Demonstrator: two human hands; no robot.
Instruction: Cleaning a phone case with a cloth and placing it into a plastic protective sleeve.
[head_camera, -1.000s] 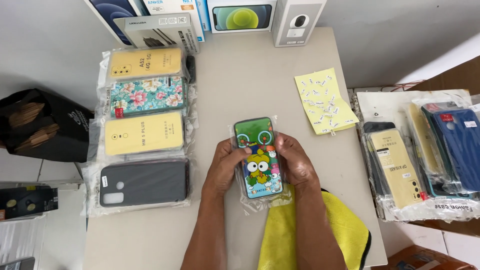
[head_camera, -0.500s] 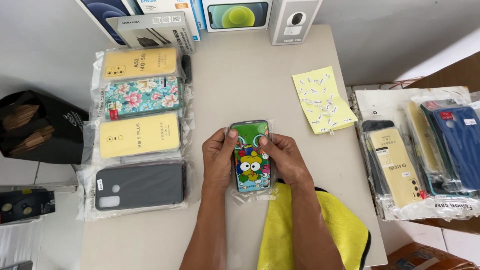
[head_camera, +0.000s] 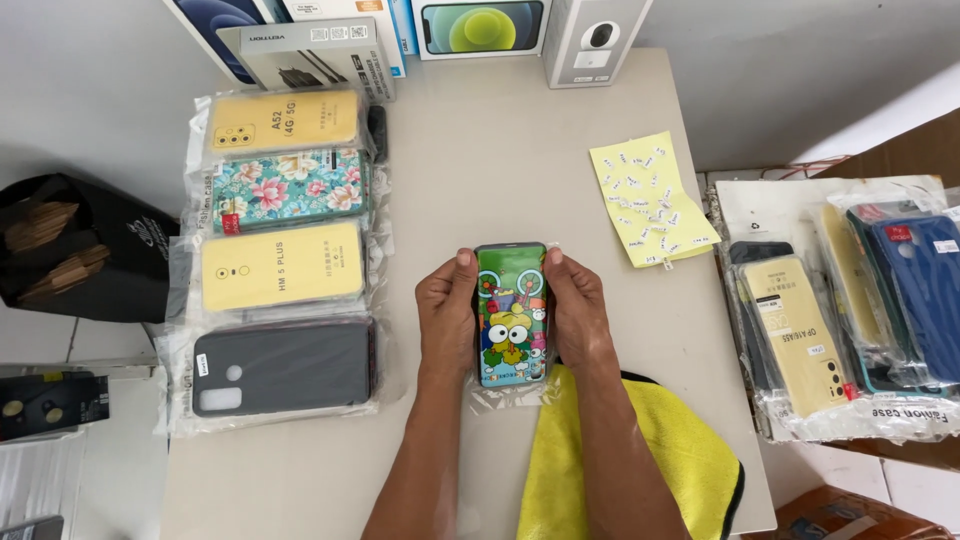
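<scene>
Phone case (head_camera: 511, 315) shifted up-table, between both hands' fingers (head_camera: 462, 262)

a phone-accessory shop; bagged phone cases (head_camera: 283, 268) laid out; phone boxes (head_camera: 480, 27) behind

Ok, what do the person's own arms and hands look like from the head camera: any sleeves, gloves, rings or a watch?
Both forearms are bare up to the bottom edge of the picture, with no sleeves in view. The left hand and the right hand wear no gloves. No ring, watch or wristband shows on either one. The visible thumbnails look short and unpainted. Nothing is strapped, taped or marked on the arms.
</scene>
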